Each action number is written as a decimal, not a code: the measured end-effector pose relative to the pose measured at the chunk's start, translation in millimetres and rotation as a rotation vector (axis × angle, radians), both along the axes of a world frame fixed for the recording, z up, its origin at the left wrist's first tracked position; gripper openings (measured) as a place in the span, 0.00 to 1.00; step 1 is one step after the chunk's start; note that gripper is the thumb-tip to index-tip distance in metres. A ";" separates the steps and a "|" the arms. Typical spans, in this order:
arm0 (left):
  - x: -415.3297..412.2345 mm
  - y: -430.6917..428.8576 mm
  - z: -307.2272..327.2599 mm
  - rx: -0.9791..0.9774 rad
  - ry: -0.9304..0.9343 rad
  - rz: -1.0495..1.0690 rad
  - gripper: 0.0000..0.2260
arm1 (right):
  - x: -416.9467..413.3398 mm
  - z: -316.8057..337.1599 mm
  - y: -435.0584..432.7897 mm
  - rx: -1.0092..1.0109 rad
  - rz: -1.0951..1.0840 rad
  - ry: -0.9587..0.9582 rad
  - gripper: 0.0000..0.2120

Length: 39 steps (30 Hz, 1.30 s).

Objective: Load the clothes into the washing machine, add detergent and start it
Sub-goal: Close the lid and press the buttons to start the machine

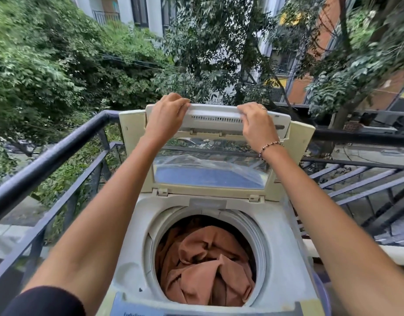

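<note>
BALCONY LAUNDRY: Just past the control panel (pixel 137 309) at the bottom of view, brown clothes (pixel 205 265) lie heaped in the drum of the top-loading washing machine (pixel 285 258). Behind the drum the hinged lid (pixel 210 169) stands raised and folded. You hold it by its upper edge, your left hand (pixel 166 115) and right hand (pixel 255 124) well apart, each with fingers curled over that edge. No detergent is in view, so you cannot tell whether it has gone in. If you mean to shut the lid, lower both hands evenly, let the fold open out, and keep cloth clear of the rim. Beyond run a dark railing (pixel 48 156) and trees (pixel 59 65).
</note>
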<state>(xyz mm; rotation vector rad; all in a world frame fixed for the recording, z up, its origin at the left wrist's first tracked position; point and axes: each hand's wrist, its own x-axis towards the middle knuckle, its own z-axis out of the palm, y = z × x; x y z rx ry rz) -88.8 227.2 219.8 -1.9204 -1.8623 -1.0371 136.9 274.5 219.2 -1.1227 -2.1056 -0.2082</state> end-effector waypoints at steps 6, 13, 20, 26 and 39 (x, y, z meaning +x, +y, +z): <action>9.1 0.1 2.6 -0.031 -0.114 0.000 0.14 | -3.6 6.8 -0.2 -0.052 -0.042 -0.005 0.12; 6.8 -14.7 3.6 -0.027 -0.165 -0.009 0.11 | 1.4 15.1 -14.0 -0.069 -0.053 0.073 0.09; 10.2 -48.0 4.0 -0.165 -0.208 -0.057 0.10 | 16.6 21.0 -41.2 -0.260 0.009 0.050 0.09; 22.5 -97.3 7.4 -0.384 -0.208 -0.111 0.14 | 33.7 9.9 -86.5 -0.334 0.051 -0.049 0.11; 50.1 -191.1 -36.1 -0.759 -0.154 -0.258 0.14 | 69.3 -45.3 -172.3 -0.548 0.207 -0.350 0.11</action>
